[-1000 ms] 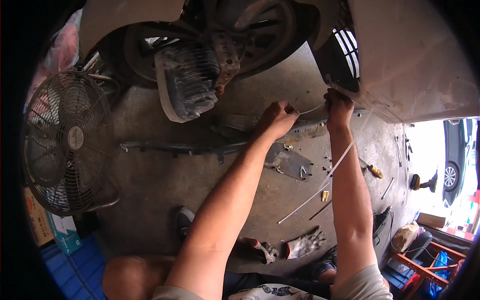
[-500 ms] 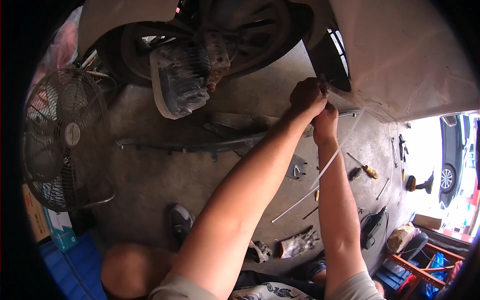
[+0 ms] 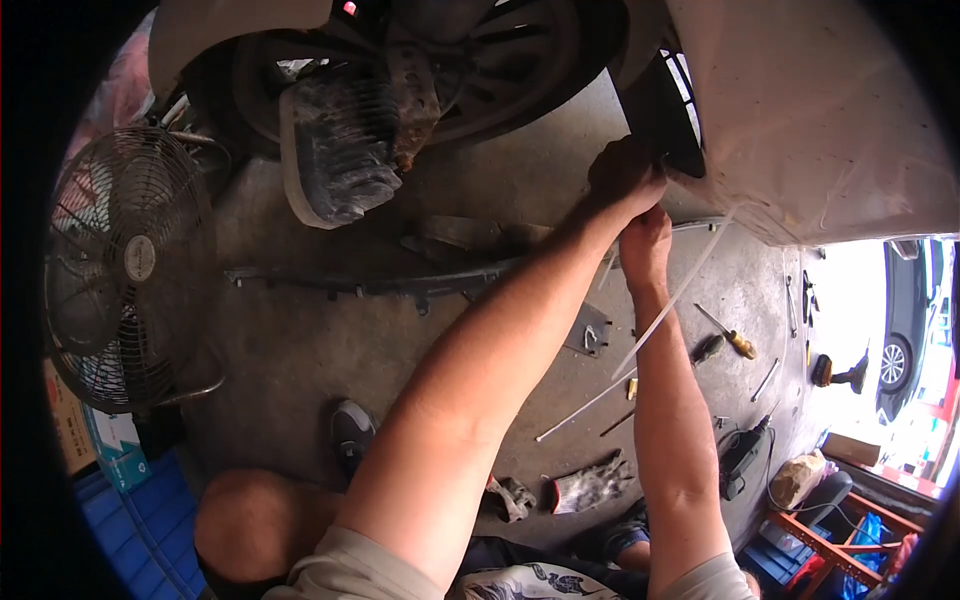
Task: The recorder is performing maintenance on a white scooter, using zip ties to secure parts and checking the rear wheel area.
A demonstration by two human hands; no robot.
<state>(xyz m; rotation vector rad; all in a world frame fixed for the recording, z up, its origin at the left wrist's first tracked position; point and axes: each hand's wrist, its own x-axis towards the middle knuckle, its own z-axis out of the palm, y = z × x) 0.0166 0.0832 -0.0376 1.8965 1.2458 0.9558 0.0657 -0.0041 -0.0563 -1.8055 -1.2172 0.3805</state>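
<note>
My left hand (image 3: 625, 180) is closed at the lower edge of a light car body panel (image 3: 810, 120), beside a dark liner piece (image 3: 655, 120). Just below it my right hand (image 3: 647, 238) is also closed, its knuckles near my left wrist. What the fingers of either hand grip is hidden. A long, thin whitish strip (image 3: 680, 290) slants from near the panel edge down past my right forearm; I cannot tell whether a hand holds it. A wheel (image 3: 500, 100) stands behind, with a dirty ribbed dark part (image 3: 345, 150) hanging in front of it.
A long dark trim piece (image 3: 400, 285) lies on the floor beyond my left arm. At right are a yellow-handled screwdriver (image 3: 740, 343), a cordless drill (image 3: 843, 372) and a corded dark tool (image 3: 742, 462). Gloves (image 3: 590, 485) lie close by; a fan (image 3: 135, 260) stands left.
My left hand has turned and shifted slightly up at the panel edge, its fingers now more hidden. The whitish strip's lower end has swung a little left. The whole view has shifted slightly.
</note>
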